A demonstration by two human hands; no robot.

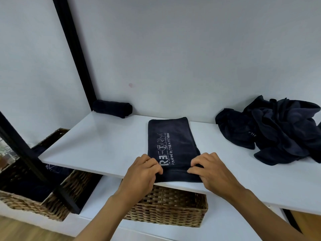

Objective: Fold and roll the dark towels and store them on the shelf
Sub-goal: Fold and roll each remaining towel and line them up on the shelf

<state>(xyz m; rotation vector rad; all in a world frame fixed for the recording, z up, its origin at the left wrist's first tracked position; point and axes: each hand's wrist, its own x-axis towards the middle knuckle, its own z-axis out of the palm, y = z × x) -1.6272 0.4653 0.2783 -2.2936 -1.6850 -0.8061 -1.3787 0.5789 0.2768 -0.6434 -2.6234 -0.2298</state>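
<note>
Both near corners of the folded towel [171, 145] are pinched by the left hand [144, 169] and right hand [211, 168]; its long axis is laid front-to-back across the shelf [104, 143].

Colours: mostly navy on white
folded towel [171, 136] navy w/ pale-grey lettering; rolled towel [112, 108] & pile [278, 129] same navy; shelf [104, 145] white; basket [166, 204] tan-brown weave; frame [74, 49] blk.

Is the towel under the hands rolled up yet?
Barely: the towel lies as a flat folded strip on the shelf, only its near end curled over where the left hand and right hand grip it.
</note>
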